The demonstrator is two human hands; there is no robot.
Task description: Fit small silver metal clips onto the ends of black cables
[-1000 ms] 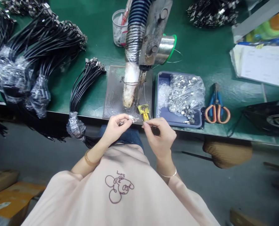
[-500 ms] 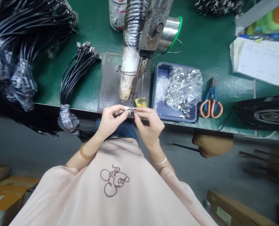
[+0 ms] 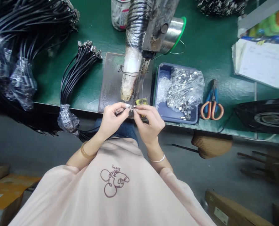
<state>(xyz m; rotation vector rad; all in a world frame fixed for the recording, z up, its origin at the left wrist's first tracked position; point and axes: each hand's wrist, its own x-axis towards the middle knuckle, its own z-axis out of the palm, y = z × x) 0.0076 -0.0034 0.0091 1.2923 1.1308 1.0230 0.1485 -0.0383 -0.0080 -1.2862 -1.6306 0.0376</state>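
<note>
My left hand [image 3: 112, 121] pinches the end of a black cable [image 3: 122, 112] at the table's front edge, with white wrapping on one fingertip. Fingertips of my right hand [image 3: 151, 123] are closed on a small metal piece [image 3: 131, 108] that meets the cable end; its exact shape is too small to tell. Just beyond the fingers are a yellow sponge-like piece [image 3: 141, 101] and the tip of a white, wire-tied tube [image 3: 130, 67]. Beside the tube, a metal fixture [image 3: 155, 34] points down over a dark plate [image 3: 110, 75].
A blue tray [image 3: 174, 118] holds bagged metal parts [image 3: 186, 88]. Orange-handled pliers [image 3: 212, 103] lie right of it. Bundled black cables [image 3: 77, 69] are at left. A solder-like wire spool [image 3: 174, 34], a plastic cup [image 3: 120, 15] and papers [image 3: 259, 64] stand farther back.
The table's items appear shifted slightly right in view. My hands stay together, with the fingertips and the small metal piece a little higher in view.
</note>
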